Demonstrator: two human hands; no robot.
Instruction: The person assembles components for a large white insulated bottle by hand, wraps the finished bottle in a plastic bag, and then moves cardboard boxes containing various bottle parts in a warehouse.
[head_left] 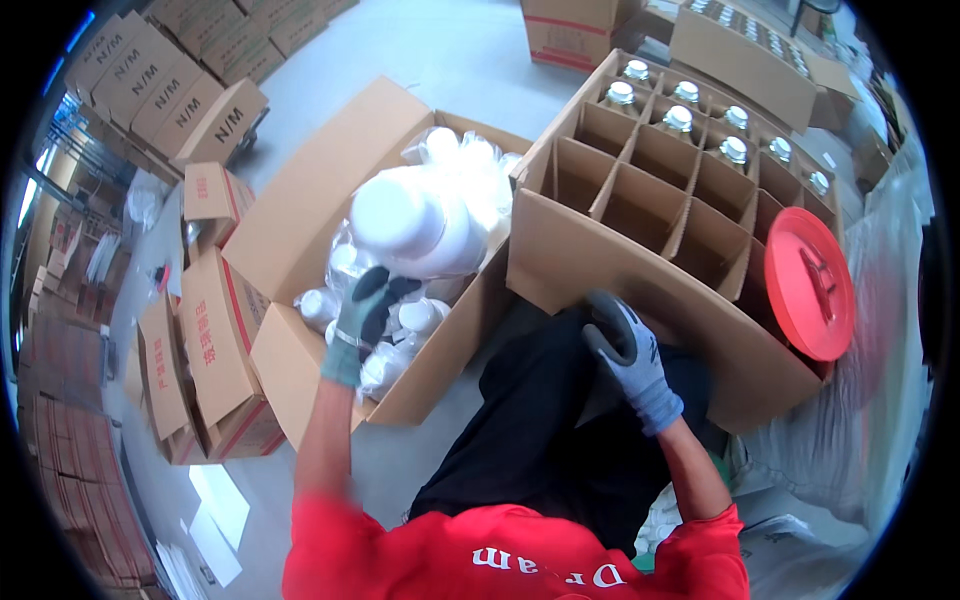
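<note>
My left hand (365, 315), in a green-grey glove, is inside an open carton (270, 220) of bagged white plastic containers. Its bent fingers are just below a large white container (400, 220) among smaller bagged pieces (420, 318); what they grip is unclear. My right hand (625, 350), in a blue-grey glove, hovers over my dark trouser leg beside a divided carton (630, 275), fingers loosely curved and apart, holding nothing visible. Capped clear bottles (678, 120) fill the carton's back cells, while several front cells are empty. A red round lid (808, 283) rests at its right end.
Taped cartons (225, 350) lean at the left, with white sheets (220, 515) on the floor (300, 50) below them. Carton stacks (150, 80) stand at upper left, and another box of bottles (730, 75) at upper right. Wrinkled plastic sheeting (870, 400) lines the right side.
</note>
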